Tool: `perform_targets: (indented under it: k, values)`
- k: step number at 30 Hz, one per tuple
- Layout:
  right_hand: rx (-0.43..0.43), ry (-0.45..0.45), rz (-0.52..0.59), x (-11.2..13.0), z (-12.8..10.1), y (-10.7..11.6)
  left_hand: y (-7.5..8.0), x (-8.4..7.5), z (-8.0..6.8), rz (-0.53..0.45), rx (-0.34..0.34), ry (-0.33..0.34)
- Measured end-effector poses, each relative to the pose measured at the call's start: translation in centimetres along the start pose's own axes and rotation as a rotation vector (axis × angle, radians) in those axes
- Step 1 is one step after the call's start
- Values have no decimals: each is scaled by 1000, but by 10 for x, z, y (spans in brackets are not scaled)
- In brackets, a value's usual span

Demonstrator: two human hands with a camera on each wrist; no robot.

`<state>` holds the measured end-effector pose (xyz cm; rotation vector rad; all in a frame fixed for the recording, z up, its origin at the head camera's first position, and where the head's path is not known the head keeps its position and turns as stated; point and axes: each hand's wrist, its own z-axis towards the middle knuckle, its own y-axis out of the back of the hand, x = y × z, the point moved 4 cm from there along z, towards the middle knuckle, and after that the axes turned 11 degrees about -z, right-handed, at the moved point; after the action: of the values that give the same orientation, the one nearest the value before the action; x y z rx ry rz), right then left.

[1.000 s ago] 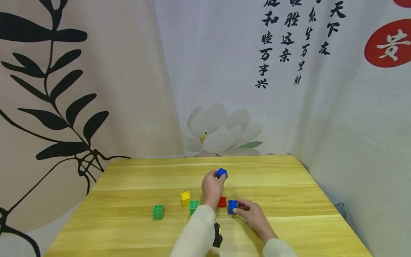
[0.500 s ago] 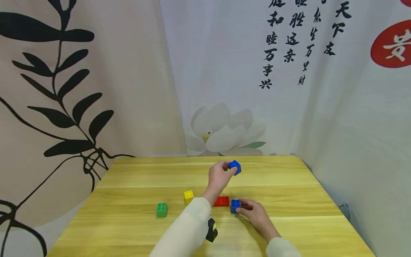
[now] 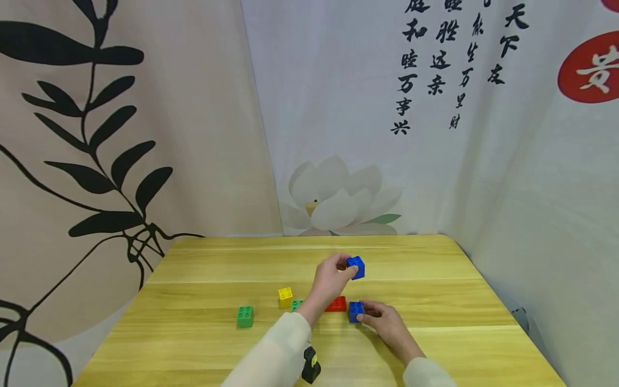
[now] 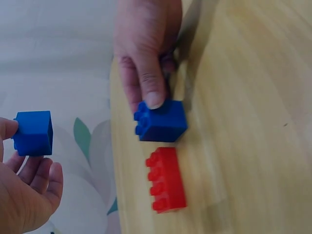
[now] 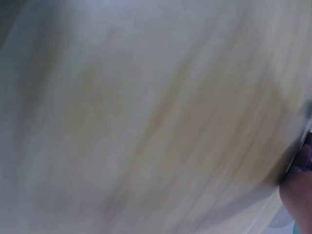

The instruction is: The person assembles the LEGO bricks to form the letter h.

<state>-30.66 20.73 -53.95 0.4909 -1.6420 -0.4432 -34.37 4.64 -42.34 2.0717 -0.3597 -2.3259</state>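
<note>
My left hand (image 3: pixel 330 278) pinches a blue toy building brick (image 3: pixel 357 267) between thumb and fingers, held up off the table. In the left wrist view that blue brick (image 4: pixel 33 133) is seen from the side. Lower and nearer, my right hand (image 3: pixel 388 327) pinches a second blue brick (image 3: pixel 355 312), which appears to stand on the table with studs up. Just left of it lies a longer red brick (image 3: pixel 337 304), partly hidden by my left wrist. The right wrist view is blurred and catches only a bit of my right hand (image 5: pixel 297 192).
On the wooden table (image 3: pixel 411 357), a yellow brick (image 3: pixel 286 296) and a green brick (image 3: pixel 245 317) stand to the left. Another green brick (image 3: pixel 297 305) is mostly covered by my left arm. A printed curtain (image 3: pixel 338 107) hangs behind the table.
My left hand has carried its blue brick to the right, rising and then coming down a little. My right hand and its blue brick stay about where they were. The head view shifted slightly.
</note>
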Motion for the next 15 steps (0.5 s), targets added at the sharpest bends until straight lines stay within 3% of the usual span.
perform_targets:
  k: [15]
  values:
    - [-6,54,-10,1,-2,0,-14,25,-21,21,59,38]
